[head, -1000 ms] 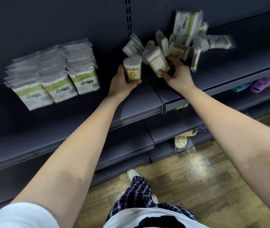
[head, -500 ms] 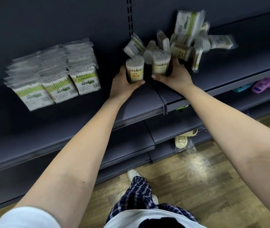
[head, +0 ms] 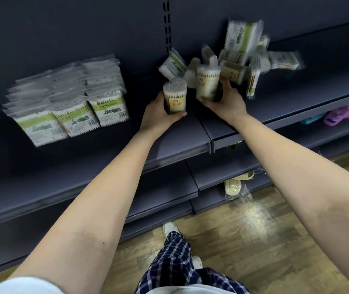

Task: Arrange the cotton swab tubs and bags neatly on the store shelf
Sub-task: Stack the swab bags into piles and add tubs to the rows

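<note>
Tilted a second ago, right tub (head: 207,82) is now held upright, just right of left tub (head: 175,95). Each is gripped in curled fingers: left hand (head: 158,115), right hand (head: 226,100), at mid shelf (head: 180,141). Done: bagged swabs (head: 73,102) ranked at left. Outstanding: jumbled heap (head: 243,56) behind, far right.
</note>
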Available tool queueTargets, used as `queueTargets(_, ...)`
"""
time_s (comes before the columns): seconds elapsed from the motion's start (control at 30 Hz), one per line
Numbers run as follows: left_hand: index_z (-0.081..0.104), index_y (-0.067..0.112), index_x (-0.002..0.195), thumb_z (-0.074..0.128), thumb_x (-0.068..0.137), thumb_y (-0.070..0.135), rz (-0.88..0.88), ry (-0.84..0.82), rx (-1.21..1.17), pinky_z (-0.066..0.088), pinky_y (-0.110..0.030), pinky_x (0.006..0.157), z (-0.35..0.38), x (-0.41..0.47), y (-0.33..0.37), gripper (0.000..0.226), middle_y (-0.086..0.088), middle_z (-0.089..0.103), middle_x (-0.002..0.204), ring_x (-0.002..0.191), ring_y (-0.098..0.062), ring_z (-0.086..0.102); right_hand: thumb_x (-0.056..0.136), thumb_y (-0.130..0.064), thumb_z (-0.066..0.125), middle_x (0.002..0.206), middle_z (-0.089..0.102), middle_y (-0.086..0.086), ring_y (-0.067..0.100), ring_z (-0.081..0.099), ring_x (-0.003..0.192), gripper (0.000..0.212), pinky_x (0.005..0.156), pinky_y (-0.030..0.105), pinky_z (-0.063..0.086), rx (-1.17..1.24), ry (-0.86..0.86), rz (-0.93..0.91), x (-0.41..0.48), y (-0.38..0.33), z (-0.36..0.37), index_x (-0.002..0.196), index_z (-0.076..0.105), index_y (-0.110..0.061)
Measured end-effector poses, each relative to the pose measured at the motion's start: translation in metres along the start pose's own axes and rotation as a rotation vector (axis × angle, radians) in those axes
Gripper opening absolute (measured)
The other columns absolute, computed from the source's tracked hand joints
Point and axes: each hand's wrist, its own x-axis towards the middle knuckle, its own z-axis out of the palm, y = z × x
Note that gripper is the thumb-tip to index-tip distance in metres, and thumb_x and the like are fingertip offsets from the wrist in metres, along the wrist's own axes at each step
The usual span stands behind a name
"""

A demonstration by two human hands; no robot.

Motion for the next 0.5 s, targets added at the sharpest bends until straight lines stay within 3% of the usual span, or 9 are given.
queueTargets(0.2, 0.039, 0.018, 0.137, 0.078, 0.071, 0.039, 0.010, 0.010, 0.019, 0.039, -0.025, 0.095, 0.003, 0.007, -0.007, 0.080, -0.002, 0.056, 0.130, 0.122, -0.017, 0.048, 0.073, -0.047, 0.070, 0.128, 0.054, 0.007, 0.029, 0.042, 0.124, 0.074, 0.092, 0.036, 0.040, -0.044, -0.009, -0.046, 0.007, 0.008, 0.004, 0.133, 0.036, -0.020)
queueTargets(0.37, 0.042, 0.014, 0.136, 0.078, 0.074, 0.029, -0.005, 0.012, -0.015, 0.033, -0.007, 0.083, -0.002, -0.002, 0.005, 0.073, 0.000, 0.056, 0.130, 0.114, -0.003, 0.048, 0.071, -0.044, 0.074, 0.124, 0.058, 0.008, 0.029, 0.048, 0.120, 0.074, 0.089, 0.032, 0.043, 0.038, 0.022, -0.097, -0.007, -0.003, 0.006, 0.129, 0.040, -0.012)
queueTargets(0.5, 0.043, 0.015, 0.135, 0.078, 0.075, 0.027, -0.006, 0.025, -0.076, 0.033, -0.006, 0.081, -0.016, -0.015, 0.018, 0.071, 0.001, 0.056, 0.130, 0.108, 0.001, 0.045, 0.075, -0.032, 0.072, 0.120, 0.060, 0.007, 0.017, 0.055, 0.111, 0.068, 0.083, 0.019, 0.041, 0.225, 0.115, -0.199, -0.027, -0.036, 0.004, 0.130, 0.039, -0.008)
